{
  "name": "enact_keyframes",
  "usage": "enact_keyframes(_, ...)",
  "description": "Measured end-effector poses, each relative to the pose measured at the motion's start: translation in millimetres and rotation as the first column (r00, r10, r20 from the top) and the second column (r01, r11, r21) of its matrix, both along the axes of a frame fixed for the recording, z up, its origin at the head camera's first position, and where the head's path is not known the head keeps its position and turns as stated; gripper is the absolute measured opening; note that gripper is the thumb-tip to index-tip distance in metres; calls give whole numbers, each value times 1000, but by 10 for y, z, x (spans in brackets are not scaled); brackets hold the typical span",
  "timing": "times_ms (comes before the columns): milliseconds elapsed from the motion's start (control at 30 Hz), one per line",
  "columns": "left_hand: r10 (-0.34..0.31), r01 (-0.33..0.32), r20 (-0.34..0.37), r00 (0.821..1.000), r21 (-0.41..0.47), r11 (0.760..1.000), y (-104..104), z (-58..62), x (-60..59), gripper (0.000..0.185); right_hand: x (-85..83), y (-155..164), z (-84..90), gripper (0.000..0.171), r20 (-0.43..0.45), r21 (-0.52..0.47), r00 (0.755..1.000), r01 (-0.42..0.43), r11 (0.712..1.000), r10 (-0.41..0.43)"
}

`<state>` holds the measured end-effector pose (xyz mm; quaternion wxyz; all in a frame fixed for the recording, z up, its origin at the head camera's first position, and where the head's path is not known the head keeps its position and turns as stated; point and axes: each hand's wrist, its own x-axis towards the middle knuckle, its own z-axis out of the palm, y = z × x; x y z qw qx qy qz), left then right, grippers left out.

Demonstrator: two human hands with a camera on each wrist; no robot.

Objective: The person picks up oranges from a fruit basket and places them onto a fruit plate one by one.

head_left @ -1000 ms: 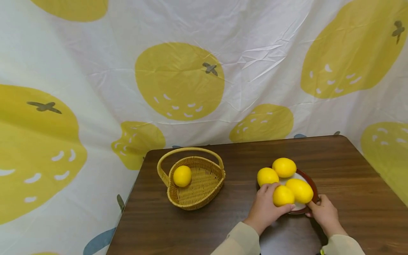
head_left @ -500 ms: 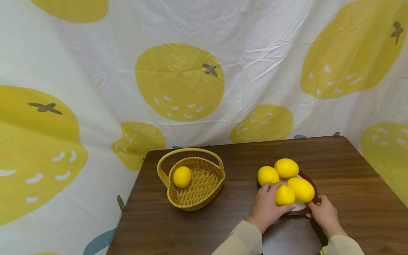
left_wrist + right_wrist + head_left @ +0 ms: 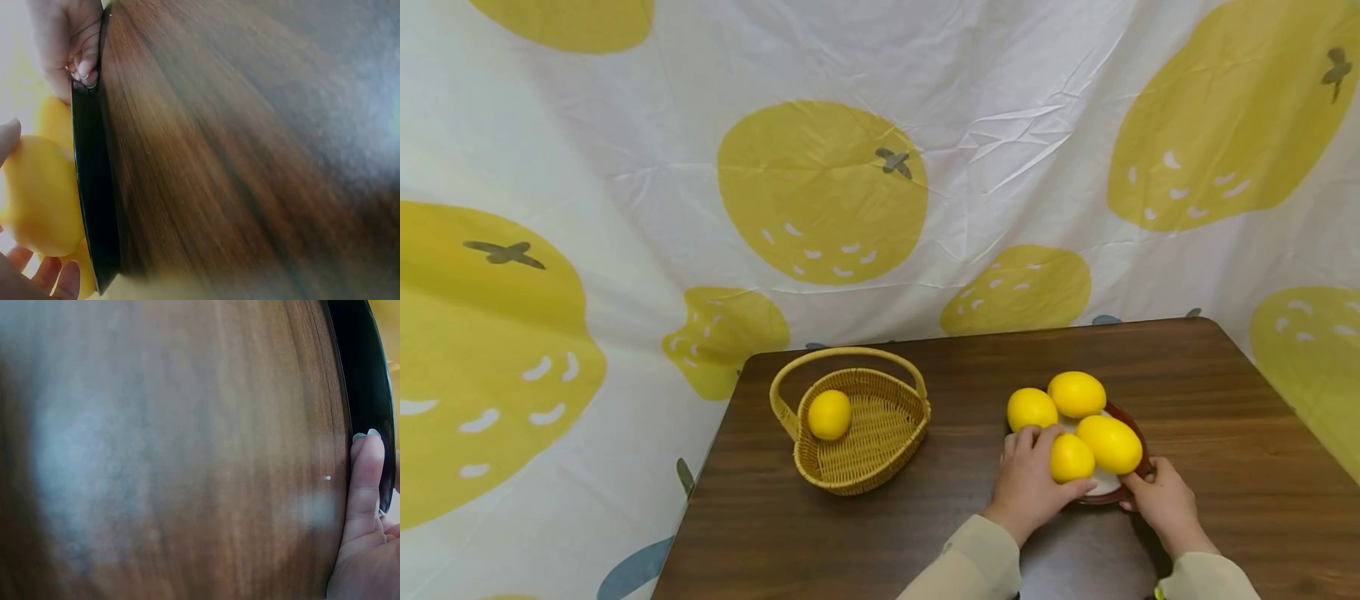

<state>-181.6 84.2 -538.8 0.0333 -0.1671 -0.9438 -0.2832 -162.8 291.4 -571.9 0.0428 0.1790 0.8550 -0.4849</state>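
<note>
Left hand (image 3: 1028,483) is curled round the small round yellow lemon (image 3: 1071,457) at the near-left edge of the dark-rimmed round plate with a white centre (image 3: 1138,433): thumb under the near side, fingers over the far-left side. The left wrist view backs this up: fingertips (image 3: 62,278) and thumb sit either side of the yellow fruit, right at the plate's black rim. Whether the lemon rests on the plate or is lifted clear, I cannot tell.

Right hand (image 3: 1161,496) pinches the plate's near-right rim. The right wrist view shows a finger (image 3: 365,481) pressed flat along the black edge, plate sitting on the dark brown wood-grain table (image 3: 1225,392).

Three more lemons on the plate:
- longer oval one (image 3: 1110,443), touching the gripped lemon on its right, long axis running far-left to near-right
- round one (image 3: 1032,408) just beyond the left hand's fingertips
- one at the far side (image 3: 1077,393), touching the round one

Key relation: the yellow woven wicker basket with a hoop handle (image 3: 880,433) lies well to the left of the plate, apart from it, with open table between. It holds one round yellow lemon (image 3: 829,414) at its far-left inside wall. The left hand is the nearer hand to the basket; the right is on the plate's opposite side.

Backdrop: white cloth printed with big yellow fruits (image 3: 820,192), hanging behind and to the left of the table.
</note>
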Motion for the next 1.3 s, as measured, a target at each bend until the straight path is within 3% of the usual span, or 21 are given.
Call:
enact_keyframes(767,-77,76,-24,997,-16,997,-211,1,57,79,-19,1,3,61,2,-14,1000,-13,1000,13)
enact_keyframes(1067,-104,105,-10,994,23,994,-329,12,95,74,-24,15,-14,67,11,-18,1000,-23,1000,23)
enact_keyframes(1300,-129,129,-64,990,5,992,-450,30,143,66,-24,16,-6,68,9,-8,1000,-24,1000,24)
